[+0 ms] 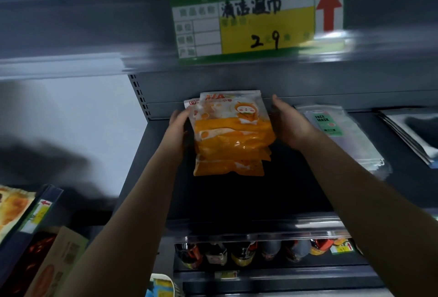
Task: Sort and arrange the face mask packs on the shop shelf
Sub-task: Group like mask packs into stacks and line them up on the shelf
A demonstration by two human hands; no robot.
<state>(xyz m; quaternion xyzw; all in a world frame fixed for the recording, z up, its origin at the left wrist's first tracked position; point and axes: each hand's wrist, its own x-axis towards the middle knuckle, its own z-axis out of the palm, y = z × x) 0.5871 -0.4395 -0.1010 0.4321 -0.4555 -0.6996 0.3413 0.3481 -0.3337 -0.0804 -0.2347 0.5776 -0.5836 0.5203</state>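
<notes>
A stack of orange face mask packs [231,135] lies on the dark shelf [248,192], toward its back left. My left hand [177,126] presses against the stack's left edge. My right hand [288,122] is at the stack's right edge with its fingers extended. To the right lies a pile of pale packs [341,135] with a green "FACE MASK" label. Silver packs [412,133] lie at the far right, partly cut off by the frame edge.
A green and yellow price tag [256,21] with a red arrow hangs on the shelf above. Bottles [244,252] stand on the shelf below. Boxes and packets [35,237] sit on a lower rack at the left. The picture is motion-blurred.
</notes>
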